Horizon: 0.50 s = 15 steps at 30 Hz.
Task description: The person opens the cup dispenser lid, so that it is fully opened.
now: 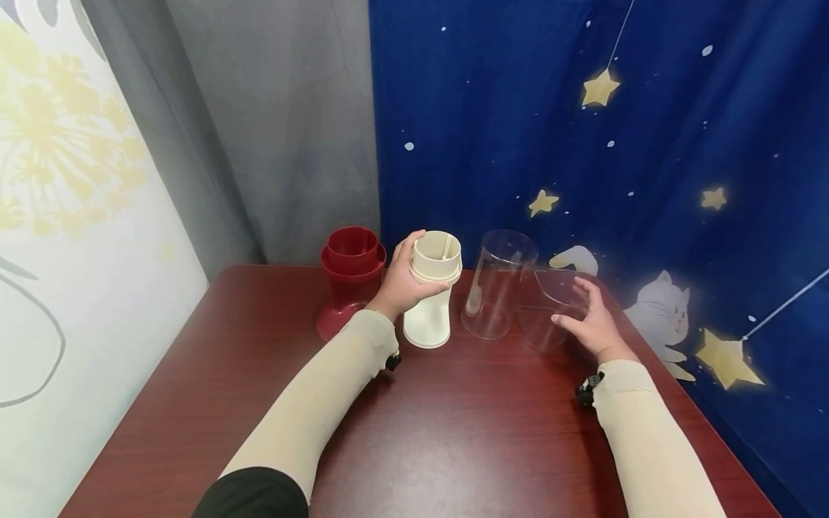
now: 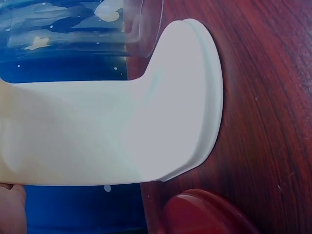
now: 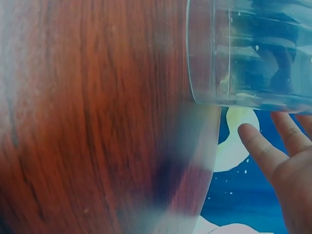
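Note:
In the head view my left hand [image 1: 406, 284] grips the round collar of a cream plastic stand [image 1: 429, 320], which is upright on the table. The left wrist view shows the stand's wide foot [image 2: 183, 97] and a bit of my hand at lower left. My right hand [image 1: 596, 324] is beside a clear container with a slanted rim [image 1: 540, 327], fingers spread and thumb apart. In the right wrist view its fingers [image 3: 263, 151] lie close to a clear plastic wall [image 3: 253, 53]; I cannot tell whether they touch it.
A red stand [image 1: 352, 277] of like shape stands left of the cream one. A tall clear cylinder [image 1: 492, 309] is between the cream stand and the slanted container. Dark red wooden table [image 1: 414, 439] lies beneath; a blue curtain [image 1: 466, 129] hangs behind its far edge.

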### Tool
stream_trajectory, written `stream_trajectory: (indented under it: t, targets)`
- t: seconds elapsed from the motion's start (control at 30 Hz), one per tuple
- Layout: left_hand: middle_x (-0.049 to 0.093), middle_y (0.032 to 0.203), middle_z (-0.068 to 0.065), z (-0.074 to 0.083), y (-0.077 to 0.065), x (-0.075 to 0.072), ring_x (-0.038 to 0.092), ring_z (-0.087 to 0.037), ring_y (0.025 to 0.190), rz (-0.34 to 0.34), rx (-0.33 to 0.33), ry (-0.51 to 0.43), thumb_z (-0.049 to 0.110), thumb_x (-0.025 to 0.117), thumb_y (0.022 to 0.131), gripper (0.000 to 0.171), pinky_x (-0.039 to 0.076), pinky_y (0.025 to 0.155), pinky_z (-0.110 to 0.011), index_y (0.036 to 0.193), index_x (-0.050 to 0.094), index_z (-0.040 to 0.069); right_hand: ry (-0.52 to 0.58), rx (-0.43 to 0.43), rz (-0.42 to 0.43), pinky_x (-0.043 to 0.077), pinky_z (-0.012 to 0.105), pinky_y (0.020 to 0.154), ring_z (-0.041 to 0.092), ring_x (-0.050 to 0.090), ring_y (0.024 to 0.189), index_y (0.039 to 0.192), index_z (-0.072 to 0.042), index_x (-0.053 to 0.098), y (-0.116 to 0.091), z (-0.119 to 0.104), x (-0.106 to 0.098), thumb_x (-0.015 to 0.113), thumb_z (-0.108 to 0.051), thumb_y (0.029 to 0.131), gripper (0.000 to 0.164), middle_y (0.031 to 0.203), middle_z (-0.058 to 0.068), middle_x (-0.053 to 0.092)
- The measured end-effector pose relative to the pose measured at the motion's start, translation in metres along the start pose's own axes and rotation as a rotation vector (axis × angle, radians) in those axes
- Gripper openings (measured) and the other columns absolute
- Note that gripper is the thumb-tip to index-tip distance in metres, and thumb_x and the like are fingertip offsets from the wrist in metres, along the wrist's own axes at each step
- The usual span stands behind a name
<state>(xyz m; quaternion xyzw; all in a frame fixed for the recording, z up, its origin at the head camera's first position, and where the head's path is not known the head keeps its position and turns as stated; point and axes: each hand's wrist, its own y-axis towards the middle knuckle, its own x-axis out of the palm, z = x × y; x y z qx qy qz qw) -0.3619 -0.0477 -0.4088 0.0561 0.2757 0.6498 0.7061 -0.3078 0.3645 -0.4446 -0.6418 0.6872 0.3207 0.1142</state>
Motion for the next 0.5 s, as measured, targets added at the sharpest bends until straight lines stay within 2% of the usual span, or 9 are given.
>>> stream_trajectory:
  t: [0.13, 0.2, 0.3, 0.4, 0.47, 0.5]
  targets:
    - [0.036, 0.162, -0.003, 0.002, 0.003, 0.000, 0.053, -0.026, 0.132, -0.005, -0.012, 0.007, 0.029, 0.100, 0.070, 0.113, 0.053, 0.108, -0.050, 0.160, 0.033, 0.043, 0.031, -0.004, -0.010, 0.033, 0.074, 0.115, 0.062, 0.036, 0.145, 0.169, -0.009, 0.007, 0.006, 0.004, -0.004, 0.078, -0.003, 0.089, 0.108, 0.167, 0.035, 0.024]
    - [0.033, 0.166, -0.003, 0.003, 0.002, 0.000, 0.050, -0.027, 0.138, -0.013, -0.024, 0.013, 0.031, 0.099, 0.070, 0.115, 0.050, 0.111, -0.052, 0.161, 0.030, 0.047, 0.040, 0.004, -0.015, 0.030, 0.076, 0.116, 0.062, 0.031, 0.148, 0.170, -0.011, 0.001, 0.006, 0.003, -0.007, 0.078, -0.002, 0.089, 0.111, 0.169, 0.036, 0.019]
    - [0.022, 0.174, -0.001, 0.005, 0.000, 0.000, 0.036, -0.030, 0.153, -0.022, -0.052, 0.026, 0.035, 0.098, 0.071, 0.123, 0.041, 0.118, -0.059, 0.162, 0.018, 0.056, 0.013, 0.008, -0.016, 0.027, 0.077, 0.116, 0.062, 0.026, 0.150, 0.170, -0.014, -0.002, 0.005, -0.002, -0.015, 0.079, -0.008, 0.090, 0.114, 0.169, 0.036, 0.016]
    - [0.006, 0.179, 0.002, 0.012, -0.003, -0.002, 0.017, -0.031, 0.163, -0.031, -0.070, 0.041, 0.041, 0.097, 0.073, 0.130, 0.031, 0.123, -0.065, 0.160, 0.004, 0.063, -0.071, -0.020, 0.006, 0.024, 0.078, 0.117, 0.060, 0.026, 0.151, 0.171, -0.017, 0.001, 0.002, -0.012, -0.025, 0.080, -0.021, 0.091, 0.112, 0.169, 0.035, 0.020]
    - [0.001, 0.179, 0.004, 0.023, -0.008, -0.006, 0.012, -0.030, 0.164, -0.040, -0.046, 0.055, 0.042, 0.093, 0.077, 0.128, 0.028, 0.124, -0.067, 0.161, -0.002, 0.061, -0.136, -0.065, 0.020, 0.023, 0.078, 0.118, 0.059, 0.027, 0.151, 0.171, -0.017, 0.005, 0.000, -0.019, -0.033, 0.079, -0.028, 0.093, 0.108, 0.168, 0.034, 0.023]
    - [0.000, 0.179, 0.004, 0.030, -0.012, -0.009, 0.010, -0.030, 0.164, -0.051, -0.014, 0.063, 0.042, 0.091, 0.080, 0.126, 0.026, 0.124, -0.066, 0.163, -0.002, 0.057, -0.165, -0.090, 0.026, 0.022, 0.078, 0.118, 0.058, 0.027, 0.151, 0.171, -0.017, 0.008, -0.001, -0.024, -0.037, 0.078, -0.031, 0.094, 0.105, 0.169, 0.032, 0.024]
